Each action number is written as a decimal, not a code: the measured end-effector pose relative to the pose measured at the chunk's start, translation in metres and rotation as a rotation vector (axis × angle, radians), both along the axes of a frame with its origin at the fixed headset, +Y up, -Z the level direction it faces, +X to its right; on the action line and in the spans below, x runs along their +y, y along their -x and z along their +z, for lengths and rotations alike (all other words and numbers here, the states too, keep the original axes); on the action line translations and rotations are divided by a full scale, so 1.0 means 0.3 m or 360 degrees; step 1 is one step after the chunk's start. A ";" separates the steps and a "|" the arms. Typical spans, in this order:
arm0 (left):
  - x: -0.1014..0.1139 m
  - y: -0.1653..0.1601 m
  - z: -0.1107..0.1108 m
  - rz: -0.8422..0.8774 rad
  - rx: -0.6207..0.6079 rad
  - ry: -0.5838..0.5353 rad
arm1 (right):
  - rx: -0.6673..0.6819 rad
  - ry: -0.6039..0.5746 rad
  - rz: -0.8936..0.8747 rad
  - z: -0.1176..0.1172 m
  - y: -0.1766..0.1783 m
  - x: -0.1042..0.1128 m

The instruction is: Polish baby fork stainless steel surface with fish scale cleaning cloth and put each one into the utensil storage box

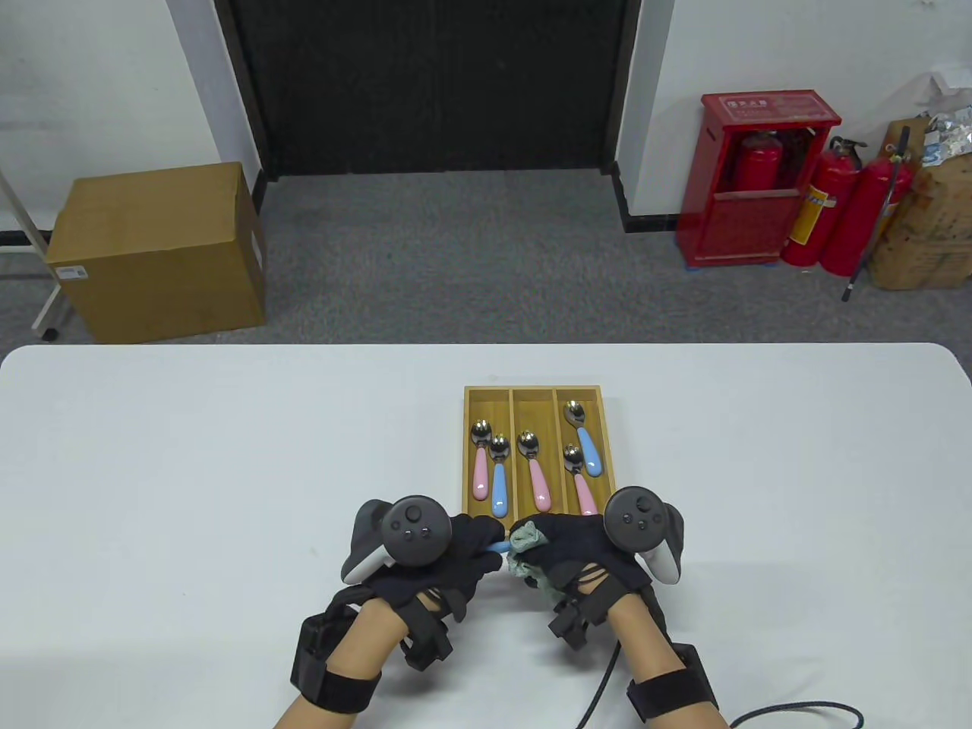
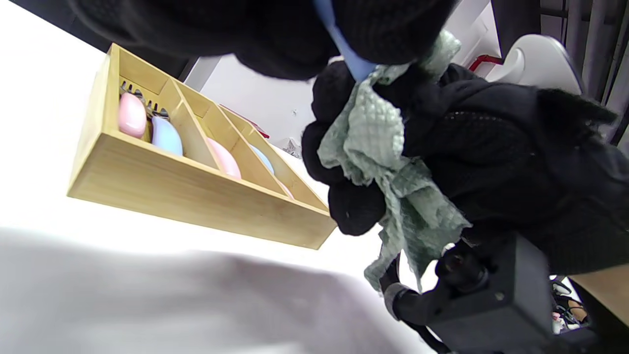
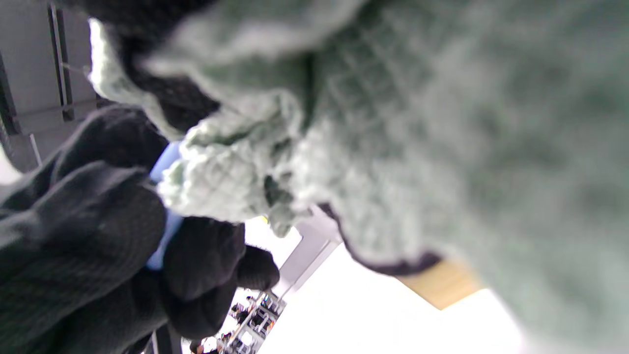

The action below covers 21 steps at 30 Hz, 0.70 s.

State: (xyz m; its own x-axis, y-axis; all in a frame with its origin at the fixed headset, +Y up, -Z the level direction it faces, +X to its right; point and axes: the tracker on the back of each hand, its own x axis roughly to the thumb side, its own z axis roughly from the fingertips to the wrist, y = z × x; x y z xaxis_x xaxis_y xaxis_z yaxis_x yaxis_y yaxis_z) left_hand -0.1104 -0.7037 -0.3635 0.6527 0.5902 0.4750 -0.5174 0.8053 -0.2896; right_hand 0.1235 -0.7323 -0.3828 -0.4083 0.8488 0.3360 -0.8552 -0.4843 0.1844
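My left hand (image 1: 463,543) grips the blue handle of a baby fork (image 1: 499,546), just in front of the wooden utensil box (image 1: 533,395). My right hand (image 1: 550,550) clutches the pale green fish scale cloth (image 1: 524,541) bunched round the fork's metal end, which is hidden. In the left wrist view the blue handle (image 2: 351,51) runs from my left fingers into the cloth (image 2: 373,147). The right wrist view is filled by the cloth (image 3: 393,147), with a strip of blue handle (image 3: 167,162) beside my left fingers (image 3: 83,221). The box holds several pink- and blue-handled pieces (image 1: 538,471) in its three compartments.
The white table (image 1: 190,471) stretches wide on both sides of the box. A black cable (image 1: 600,683) trails from my right wrist to the bottom edge. Beyond the table stand a cardboard box (image 1: 159,250) and red fire extinguishers (image 1: 835,205) on the floor.
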 end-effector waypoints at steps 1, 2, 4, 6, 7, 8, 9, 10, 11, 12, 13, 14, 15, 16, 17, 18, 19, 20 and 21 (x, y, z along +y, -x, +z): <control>-0.002 0.000 -0.001 0.0017 -0.0002 0.0016 | -0.0034 0.0010 -0.0033 -0.002 -0.010 0.001; -0.003 0.000 -0.001 0.0029 -0.0004 0.0028 | -0.0043 0.0017 -0.0040 -0.001 -0.014 0.001; -0.004 -0.002 -0.002 0.0060 -0.0004 0.0038 | -0.0099 0.0000 -0.0060 -0.002 -0.027 0.005; -0.002 -0.003 0.000 0.0050 -0.0009 0.0035 | -0.0110 -0.0003 -0.0052 -0.002 -0.035 0.009; 0.000 -0.003 0.000 0.0045 -0.0010 0.0029 | -0.0116 -0.0006 -0.0052 -0.002 -0.036 0.009; 0.002 -0.002 0.000 0.0042 -0.0010 0.0028 | -0.0115 -0.0005 -0.0054 -0.002 -0.037 0.009; 0.005 0.000 0.000 0.0037 -0.0015 0.0030 | -0.0090 0.0000 -0.0058 -0.003 -0.036 0.010; 0.009 0.002 0.001 0.0039 -0.0027 0.0031 | -0.0042 -0.0007 -0.0071 -0.005 -0.036 0.009; 0.013 0.004 0.001 0.0044 -0.0035 0.0032 | 0.0012 -0.0002 -0.0097 -0.008 -0.035 0.009; 0.017 0.004 0.000 0.0038 -0.0048 0.0036 | 0.0057 0.0018 -0.0109 -0.011 -0.033 0.008; 0.020 0.004 0.001 0.0023 -0.0069 0.0042 | 0.0126 0.0059 -0.0095 -0.012 -0.030 0.009; 0.023 0.002 0.002 0.0007 -0.0091 0.0039 | 0.0195 0.0072 -0.0072 -0.012 -0.025 0.010; 0.024 0.001 0.003 -0.0003 -0.0101 0.0036 | 0.0230 0.0068 -0.0057 -0.013 -0.020 0.011; 0.023 -0.002 0.004 -0.0008 -0.0115 0.0032 | 0.0284 0.0090 -0.0019 -0.014 -0.011 0.011; 0.023 -0.004 0.005 -0.0011 -0.0124 0.0026 | 0.0322 0.0127 0.0005 -0.012 -0.005 0.011; 0.022 -0.006 0.006 -0.0018 -0.0134 0.0030 | 0.0355 0.0139 0.0011 -0.011 0.002 0.010; 0.021 -0.006 0.006 -0.0017 -0.0131 0.0028 | 0.0357 0.0133 0.0018 -0.011 0.004 0.009; 0.021 -0.005 0.006 -0.0016 -0.0129 0.0023 | 0.0348 0.0123 0.0016 -0.012 0.004 0.008; 0.021 -0.004 0.006 -0.0010 -0.0130 0.0024 | 0.0347 0.0123 0.0007 -0.013 0.004 0.007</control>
State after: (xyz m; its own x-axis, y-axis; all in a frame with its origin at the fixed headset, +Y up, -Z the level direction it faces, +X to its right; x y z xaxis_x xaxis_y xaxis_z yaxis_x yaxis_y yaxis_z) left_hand -0.1091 -0.6974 -0.3618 0.6160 0.5937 0.5177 -0.4865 0.8037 -0.3427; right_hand 0.1222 -0.7302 -0.3866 -0.3368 0.8739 0.3506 -0.7891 -0.4651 0.4013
